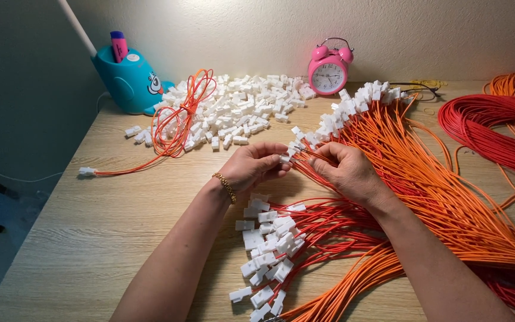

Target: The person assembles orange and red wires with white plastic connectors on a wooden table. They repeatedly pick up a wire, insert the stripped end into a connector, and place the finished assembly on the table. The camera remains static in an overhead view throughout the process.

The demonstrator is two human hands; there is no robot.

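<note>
My left hand point(251, 167), with a gold bracelet at the wrist, pinches a small white plastic connector point(285, 158) at the middle of the wooden table point(90, 226). My right hand point(344, 167) holds the end of an orange wire point(311, 156) right against that connector. Beneath my hands lies a bundle of red and orange wires with white connectors point(269, 250) on their ends. A long fan of orange wires tipped with connectors point(365, 101) runs from my right hand to the back.
A heap of loose white connectors point(251, 104) lies at the back, with a coiled orange wire point(180, 119) over its left side. A pink alarm clock point(328, 68) and a teal bird-shaped pen holder point(129, 77) stand by the wall. Red wire coils point(496, 131) lie at right.
</note>
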